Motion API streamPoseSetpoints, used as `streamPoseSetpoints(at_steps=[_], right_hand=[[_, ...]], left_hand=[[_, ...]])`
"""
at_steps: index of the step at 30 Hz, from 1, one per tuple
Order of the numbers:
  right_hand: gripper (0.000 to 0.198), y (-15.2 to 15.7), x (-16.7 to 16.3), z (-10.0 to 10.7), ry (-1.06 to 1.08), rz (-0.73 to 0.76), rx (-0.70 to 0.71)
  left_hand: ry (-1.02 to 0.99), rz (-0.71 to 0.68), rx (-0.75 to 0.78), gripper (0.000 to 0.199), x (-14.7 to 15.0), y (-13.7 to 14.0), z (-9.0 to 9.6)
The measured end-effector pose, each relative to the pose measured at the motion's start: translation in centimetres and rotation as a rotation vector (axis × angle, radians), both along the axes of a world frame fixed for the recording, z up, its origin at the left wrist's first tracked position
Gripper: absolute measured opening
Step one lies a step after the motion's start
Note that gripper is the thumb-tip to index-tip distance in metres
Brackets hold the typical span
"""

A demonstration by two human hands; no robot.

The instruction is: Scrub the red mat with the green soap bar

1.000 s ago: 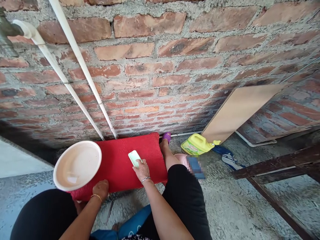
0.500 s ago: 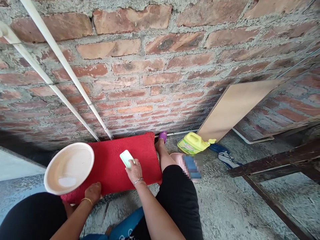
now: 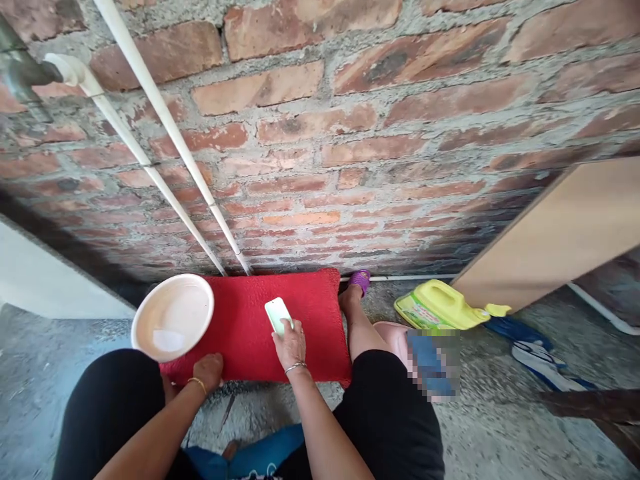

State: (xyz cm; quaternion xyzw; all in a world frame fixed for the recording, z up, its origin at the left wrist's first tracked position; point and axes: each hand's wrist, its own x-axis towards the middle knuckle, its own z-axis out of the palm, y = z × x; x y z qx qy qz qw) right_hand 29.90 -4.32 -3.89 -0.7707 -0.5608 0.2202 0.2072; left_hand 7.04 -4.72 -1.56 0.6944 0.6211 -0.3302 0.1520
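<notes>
My right hand is closed around the near part of a flat, pale green scrub brush with a small dark dot near its far end. The brush's underside is hidden against the wet-looking red cloth, which is laid out in a long rectangle. At the cloth's near edge, my left hand is curled shut on the fabric, its fingertips hidden. Left of it, a cream basin stands on the cloth's left end, with a bright reflection in its bottom.
A brick wall with white pipes rises behind. To the right are a yellow detergent jug, a pink basin with blurred contents, a leaning board, blue-white slippers and a dark wooden frame.
The camera view has swung left, so everything sits farther right in the picture. My right hand and the brush stay around the cloth's middle; my left hand still grips the near edge.
</notes>
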Motion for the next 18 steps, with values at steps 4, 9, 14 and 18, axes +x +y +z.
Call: streamPoseSetpoints(at_steps=[4, 9, 14, 18], right_hand=[[0.037, -0.2, -4.8, 0.5, -0.010, 0.309, 0.022], [0.035, 0.2, -5.1, -0.4, -0.042, 0.333, 0.030], [0.041, 1.2, 2.2, -3.3, 0.018, -0.135, 0.168], [0.055, 1.6, 4.1, -4.7, 0.103, -0.293, 0.229]], left_hand=[[0.010, 0.034, 0.028, 0.048, -0.1, 0.0, -0.7], [0.018, 0.026, 0.033, 0.052, -0.3, -0.1, -1.0], [-0.013, 0.050, 0.007, 0.061, -0.3, 0.2, -1.2], [-0.053, 0.069, -0.008, 0.059, -0.5, 0.4, -1.3]])
